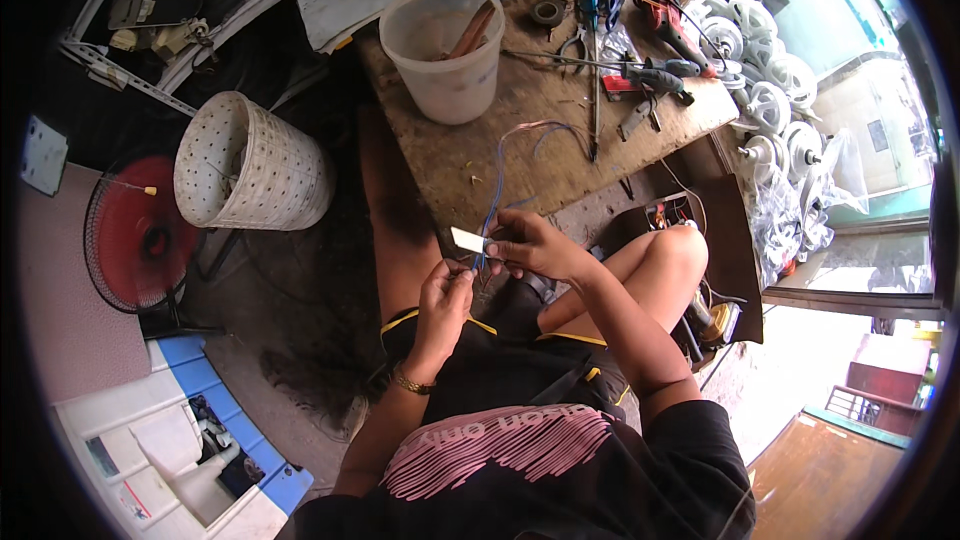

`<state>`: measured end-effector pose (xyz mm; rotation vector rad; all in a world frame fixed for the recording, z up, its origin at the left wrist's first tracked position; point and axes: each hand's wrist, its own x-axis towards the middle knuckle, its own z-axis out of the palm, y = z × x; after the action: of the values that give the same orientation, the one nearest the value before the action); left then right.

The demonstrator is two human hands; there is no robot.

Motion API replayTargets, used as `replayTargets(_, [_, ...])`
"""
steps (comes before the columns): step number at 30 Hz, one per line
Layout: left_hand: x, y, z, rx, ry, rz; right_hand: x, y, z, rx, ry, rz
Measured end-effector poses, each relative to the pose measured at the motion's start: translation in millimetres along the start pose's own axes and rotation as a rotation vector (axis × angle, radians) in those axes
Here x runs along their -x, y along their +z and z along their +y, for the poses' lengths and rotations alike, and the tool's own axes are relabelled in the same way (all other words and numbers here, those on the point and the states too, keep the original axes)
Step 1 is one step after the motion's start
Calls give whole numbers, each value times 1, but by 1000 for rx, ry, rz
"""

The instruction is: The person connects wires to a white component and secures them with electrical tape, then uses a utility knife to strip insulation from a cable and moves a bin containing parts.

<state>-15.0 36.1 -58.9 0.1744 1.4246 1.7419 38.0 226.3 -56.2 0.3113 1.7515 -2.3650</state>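
In the head view, the person's two hands meet low in front of the workbench (440,175), above the lap. The right hand (535,247) grasps a small flat white piece (467,239) between thumb and fingers; no writing can be made out on it. The left hand (447,298) has its thumb and fingertips pinched on blue wires (491,202) just below that piece. From the hands the wires run up onto the bench top, where they arc to the right with a copper-coloured strand.

Pale lettering (505,424) crosses the person's black shirt (480,500), upside down here, above a pink striped print. The white-and-blue plastic unit (180,440) at lower left bears a small red mark (134,502), too small to read. The light blue card (44,155) at the left edge shows only faint marks.

On the bench stand a translucent bucket (440,85), with brownish pieces inside, and a red power tool (672,25). Beside it, at right, white plastic wheels (775,75) lie piled. A red fan (135,240) stands at left.
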Motion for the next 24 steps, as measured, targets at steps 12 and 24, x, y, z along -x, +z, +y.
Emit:
replayTargets(12, [-4, 3, 5, 0, -30, 7, -2, 11, 16, -25, -11, -26])
replayTargets(24, [4, -4, 0, -134, 25, 0, -3, 10, 13, -85, -1, 24])
